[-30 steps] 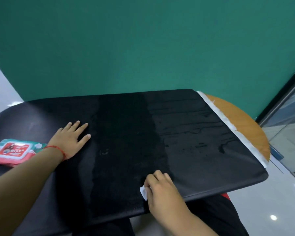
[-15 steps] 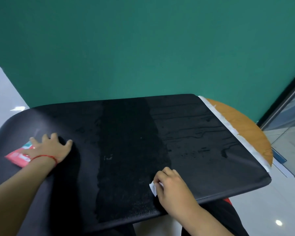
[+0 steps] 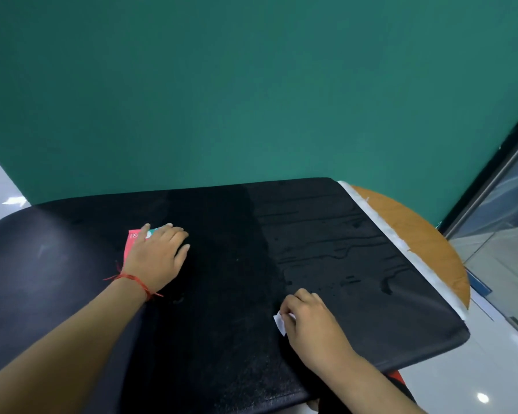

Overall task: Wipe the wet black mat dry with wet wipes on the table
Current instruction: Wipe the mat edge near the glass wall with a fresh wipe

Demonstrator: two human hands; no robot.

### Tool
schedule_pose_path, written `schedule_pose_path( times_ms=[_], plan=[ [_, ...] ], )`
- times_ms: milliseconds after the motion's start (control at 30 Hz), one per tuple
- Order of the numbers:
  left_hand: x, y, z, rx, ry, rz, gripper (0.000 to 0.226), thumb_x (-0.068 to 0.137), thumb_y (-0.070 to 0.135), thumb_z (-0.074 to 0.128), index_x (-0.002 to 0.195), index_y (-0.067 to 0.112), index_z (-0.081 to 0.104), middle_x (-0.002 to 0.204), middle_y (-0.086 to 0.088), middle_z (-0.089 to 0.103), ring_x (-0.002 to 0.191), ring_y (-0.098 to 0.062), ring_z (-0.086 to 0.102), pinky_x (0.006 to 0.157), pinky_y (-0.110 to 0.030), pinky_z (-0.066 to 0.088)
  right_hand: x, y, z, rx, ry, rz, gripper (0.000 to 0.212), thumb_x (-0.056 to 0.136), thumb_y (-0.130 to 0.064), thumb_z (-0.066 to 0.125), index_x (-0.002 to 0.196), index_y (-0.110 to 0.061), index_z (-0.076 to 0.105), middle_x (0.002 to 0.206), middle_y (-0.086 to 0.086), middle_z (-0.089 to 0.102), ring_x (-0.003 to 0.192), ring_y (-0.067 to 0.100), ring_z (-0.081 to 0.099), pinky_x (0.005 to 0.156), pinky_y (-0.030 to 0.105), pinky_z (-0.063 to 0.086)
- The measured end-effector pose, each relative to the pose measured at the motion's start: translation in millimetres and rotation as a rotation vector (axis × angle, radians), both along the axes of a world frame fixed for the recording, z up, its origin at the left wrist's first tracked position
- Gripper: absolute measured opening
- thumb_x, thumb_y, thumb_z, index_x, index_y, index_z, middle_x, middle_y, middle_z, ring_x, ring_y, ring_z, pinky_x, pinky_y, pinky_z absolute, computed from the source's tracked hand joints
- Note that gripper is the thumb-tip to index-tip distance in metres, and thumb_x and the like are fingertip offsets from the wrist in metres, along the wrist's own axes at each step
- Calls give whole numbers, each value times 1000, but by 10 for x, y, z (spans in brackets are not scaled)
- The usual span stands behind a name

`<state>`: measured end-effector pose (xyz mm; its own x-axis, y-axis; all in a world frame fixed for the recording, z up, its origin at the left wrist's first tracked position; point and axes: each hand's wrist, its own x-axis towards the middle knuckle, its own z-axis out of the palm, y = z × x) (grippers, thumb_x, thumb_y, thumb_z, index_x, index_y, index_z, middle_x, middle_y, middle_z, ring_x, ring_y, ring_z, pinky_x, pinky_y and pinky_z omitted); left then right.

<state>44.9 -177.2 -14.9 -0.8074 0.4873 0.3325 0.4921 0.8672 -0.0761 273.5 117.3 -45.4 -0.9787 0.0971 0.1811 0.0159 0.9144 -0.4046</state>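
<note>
The black mat [image 3: 326, 234] covers most of the round table, and water streaks show on its right part. A darker band runs down its middle. My left hand [image 3: 156, 258], with a red string at the wrist, lies over the red wet wipes pack [image 3: 132, 239] on the mat's left half and grips it; most of the pack is hidden under the hand. My right hand [image 3: 311, 324] holds a small folded white wipe [image 3: 280, 322] against the mat near its front edge.
The wooden table top [image 3: 416, 234] shows past the mat's right side, with a white strip [image 3: 401, 243] along that edge. A green wall [image 3: 251, 100] stands right behind the table. A glass partition [image 3: 506, 219] is at the right.
My left hand went left to the wipes pack, took hold of it and brought it right, toward the mat's middle. My right hand with the wipe stayed near the front edge.
</note>
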Motion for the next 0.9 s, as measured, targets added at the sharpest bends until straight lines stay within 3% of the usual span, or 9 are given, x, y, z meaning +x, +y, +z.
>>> schedule_pose_path(
  times_ms=[67, 133, 167, 233, 333, 567, 767, 867, 900],
  plan=[
    [55, -104, 43, 200, 87, 54, 34, 102, 40, 46, 121, 22, 69, 122, 2, 71, 120, -23, 65, 110, -53, 39, -144, 81, -2, 18, 4, -10, 19, 106, -18, 52, 91, -24, 62, 97, -15, 50, 88, 7, 42, 63, 12, 33],
    [46, -360, 55, 421, 85, 208, 35, 99, 38, 43, 113, 18, 68, 107, -4, 72, 99, -29, 66, 92, -51, 48, -324, 127, 3, 20, 12, -20, 22, 105, -15, 52, 86, -24, 59, 95, -13, 51, 87, 9, 44, 64, 14, 35],
    [3, -506, 14, 501, 68, 307, 36, 99, 37, 42, 112, 15, 68, 104, -9, 72, 95, -33, 66, 87, -51, 49, -438, 146, 4, 20, 17, -20, 23, 104, -13, 52, 84, -25, 57, 95, -12, 52, 87, 10, 45, 66, 15, 36],
    [-27, -785, -106, 576, -5, 512, 37, 101, 33, 44, 118, 10, 66, 114, -18, 70, 104, -42, 64, 92, -56, 50, -629, 135, 30, 11, 16, -16, 25, 102, -11, 52, 82, -26, 54, 95, -10, 55, 88, 13, 47, 70, 19, 41],
    [-113, -935, -317, 564, -140, 647, 35, 102, 29, 44, 122, 8, 64, 121, -23, 68, 112, -48, 61, 98, -60, 48, -953, 117, 34, -26, 22, -21, 22, 102, -13, 58, 82, -22, 55, 95, -4, 58, 89, 17, 51, 73, 21, 39],
    [-289, -986, -552, 375, -123, 601, 25, 101, 15, 51, 125, 12, 59, 126, -17, 66, 112, -40, 61, 95, -62, 48, -1591, 134, -35, -33, 104, -68, 16, 101, -14, 62, 85, -11, 63, 92, 1, 61, 85, 20, 53, 75, 28, 46],
    [-402, -1183, -766, 380, -83, 523, 41, 97, 45, 28, 122, 24, 53, 117, -7, 66, 99, -29, 62, 88, -58, 56, -2275, 202, -49, -69, 97, -83, 16, 102, -17, 64, 87, -11, 64, 96, 3, 62, 90, 21, 51, 73, 26, 40],
    [-518, -1314, -1008, 413, -124, 547, 45, 98, 53, 28, 125, 25, 51, 120, -7, 66, 98, -27, 63, 88, -57, 56, -2682, 236, -20, -89, 90, -76, 16, 103, -16, 61, 88, -10, 66, 100, 3, 64, 95, 22, 53, 78, 29, 46],
    [-521, -1272, -986, 512, -178, 590, 44, 98, 52, 34, 127, 24, 51, 122, -9, 66, 100, -29, 64, 87, -57, 56, -2821, 245, -9, -102, 88, -75, 17, 103, -15, 59, 89, -10, 67, 102, 4, 65, 97, 22, 53, 80, 31, 49]
  ],
)
